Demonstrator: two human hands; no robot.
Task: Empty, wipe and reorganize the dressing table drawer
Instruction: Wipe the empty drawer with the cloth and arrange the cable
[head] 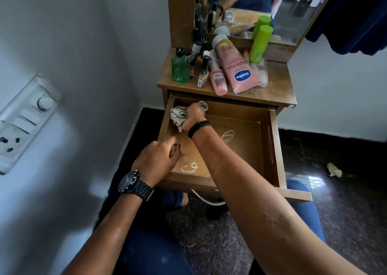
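Your left hand [156,159] sits at the open drawer's [274,149] near-left corner, fingers curled, nothing visibly held. Your right hand [193,115] grips a crumpled cloth [178,115] against the drawer's far-left corner. Bottles and a Vaseline tube [238,69] crowd the bench [272,88] beyond.

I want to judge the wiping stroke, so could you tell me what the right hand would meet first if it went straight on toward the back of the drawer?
Probably the rear wall of the open wooden drawer: the right hand, gripping the crumpled whitish cloth, already sits close to it, though depth is unclear.
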